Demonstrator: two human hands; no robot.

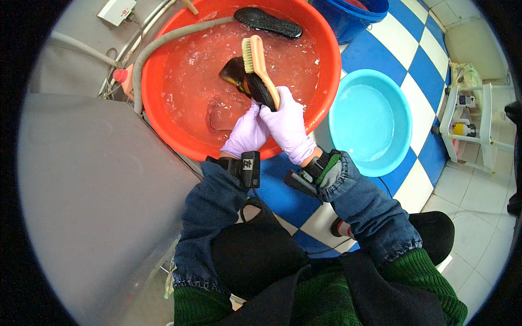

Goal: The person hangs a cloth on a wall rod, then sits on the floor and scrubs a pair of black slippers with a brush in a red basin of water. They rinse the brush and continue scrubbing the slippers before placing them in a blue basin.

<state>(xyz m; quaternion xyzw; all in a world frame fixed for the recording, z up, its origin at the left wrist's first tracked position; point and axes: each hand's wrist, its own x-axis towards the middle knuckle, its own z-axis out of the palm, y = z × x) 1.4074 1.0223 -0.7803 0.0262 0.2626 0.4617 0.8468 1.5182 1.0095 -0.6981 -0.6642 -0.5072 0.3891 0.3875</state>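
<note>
Over a red plastic basin [329, 81] of water, my left hand [246, 131], in a pale purple glove, grips the near end of a black shoe [233, 72]. Part of that shoe is hidden behind the brush and my fingers. My right hand [288, 124], gloved the same way, holds a pink-handled scrubbing brush [257, 55] by its handle. The brush lies across the shoe, its pale bristles facing left. Whether the bristles touch the shoe, I cannot tell. Farther back, a second black shoe [269, 23] lies sole up against the basin's far side.
A light blue basin [401, 122] with water stands to the right. Behind is a dark blue bucket [346, 24]. A grey corrugated hose [142, 61] runs over the red basin's left rim. A grey appliance [94, 195] borders the left; a white shelf rack [485, 118] holds bottles at right.
</note>
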